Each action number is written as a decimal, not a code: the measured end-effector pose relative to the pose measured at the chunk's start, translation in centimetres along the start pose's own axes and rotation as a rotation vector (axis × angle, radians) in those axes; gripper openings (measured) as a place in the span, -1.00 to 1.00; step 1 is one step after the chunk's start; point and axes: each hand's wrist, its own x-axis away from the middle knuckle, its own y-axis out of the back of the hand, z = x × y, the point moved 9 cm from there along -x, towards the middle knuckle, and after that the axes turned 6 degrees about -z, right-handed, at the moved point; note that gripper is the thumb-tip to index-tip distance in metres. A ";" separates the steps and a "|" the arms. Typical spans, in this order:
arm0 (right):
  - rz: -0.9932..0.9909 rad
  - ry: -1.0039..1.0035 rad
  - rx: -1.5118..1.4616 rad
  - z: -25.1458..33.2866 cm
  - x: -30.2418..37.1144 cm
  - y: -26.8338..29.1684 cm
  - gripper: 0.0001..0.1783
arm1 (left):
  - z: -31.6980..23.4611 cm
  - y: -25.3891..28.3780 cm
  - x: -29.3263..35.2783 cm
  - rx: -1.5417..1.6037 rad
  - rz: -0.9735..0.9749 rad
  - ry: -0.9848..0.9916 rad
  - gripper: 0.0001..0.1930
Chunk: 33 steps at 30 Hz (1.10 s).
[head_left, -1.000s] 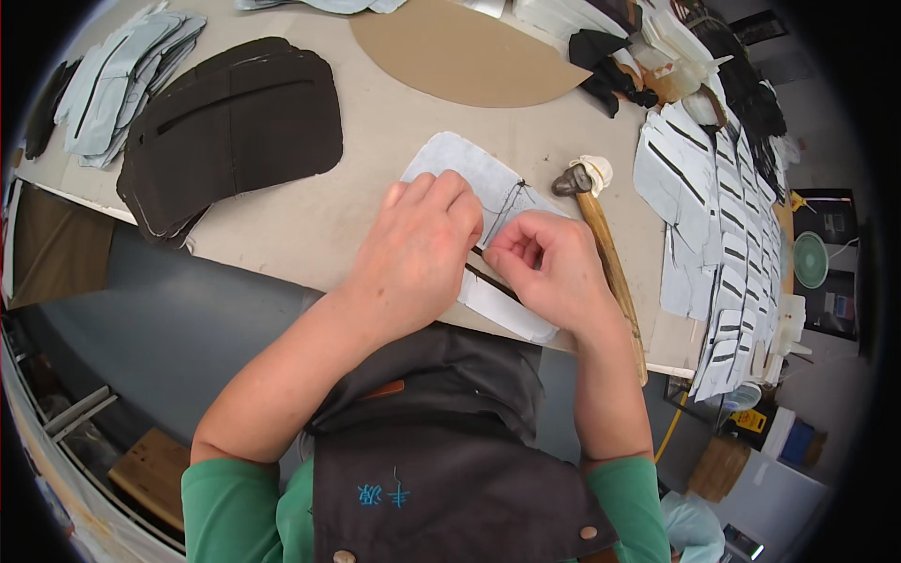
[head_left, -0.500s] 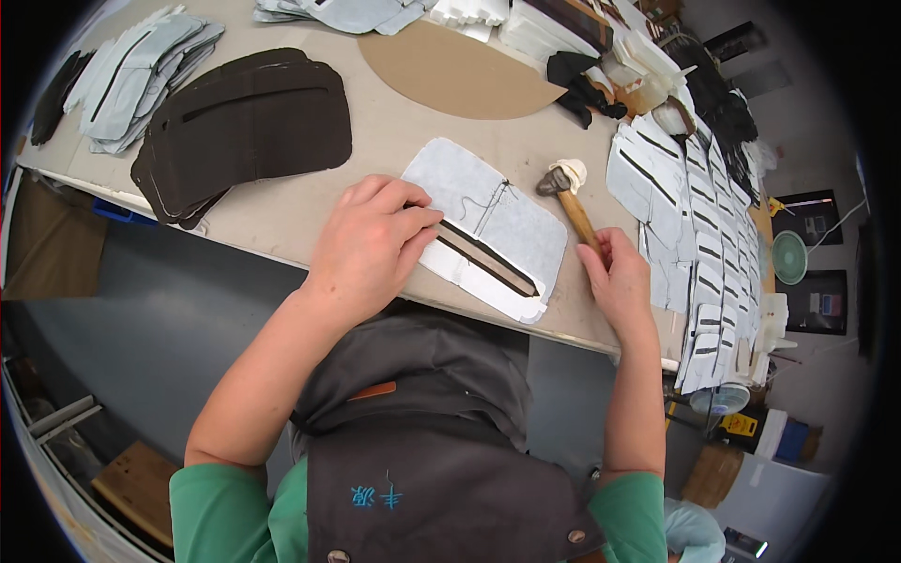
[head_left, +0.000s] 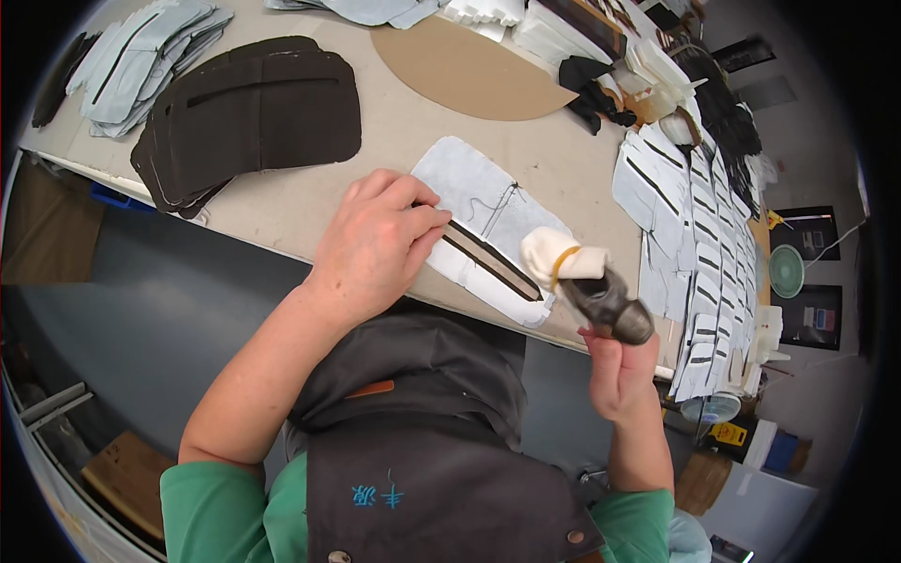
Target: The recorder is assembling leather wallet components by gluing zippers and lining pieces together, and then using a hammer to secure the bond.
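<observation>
While the hammer (head_left: 615, 308) is clasped by the right hand (head_left: 619, 371), the left hand (head_left: 374, 246), bunched on the grey panel (head_left: 493, 225) (pinch unclear), could get whacked by sloppy aim.

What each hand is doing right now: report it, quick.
Left hand: curled at the slotted grey panel; whether it grips cannot be told.
Right hand: closed, holding the cloth-capped hammer.
</observation>
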 end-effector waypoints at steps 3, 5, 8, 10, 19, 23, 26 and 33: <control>0.311 -0.149 0.481 -4.7 -0.3 -3.9 -0.73 | -0.2 -0.2 -0.4 0.004 0.011 -0.010 -0.84; 0.285 -0.207 0.468 -5.8 -2.1 -4.3 -0.66 | 0.1 -0.5 -0.7 -0.008 0.013 -0.010 -0.84; 0.315 -0.263 0.335 -4.5 -2.7 -4.1 -0.70 | 0.1 -0.3 -0.4 -0.016 0.036 0.009 -0.84; 0.204 -0.271 0.210 -3.2 -3.0 -2.4 -0.69 | 0.1 -0.3 0.0 -0.027 0.053 0.018 -0.82; 0.086 -0.350 -0.018 -2.2 -2.2 1.6 -0.57 | -1.0 -0.6 -0.2 -0.119 0.092 -0.062 -0.65; 0.159 -0.293 0.093 -2.4 -2.3 -0.2 -0.63 | -1.0 -0.6 -0.3 -0.099 0.113 -0.034 -0.65; 0.304 -0.358 0.265 -5.4 -1.2 -2.5 -0.67 | -1.5 -0.9 -0.6 -0.074 0.127 -0.040 -0.66; 0.053 -0.438 -0.094 -4.3 -2.2 1.1 -0.54 | -0.9 -0.7 -0.2 -0.101 0.111 -0.024 -0.66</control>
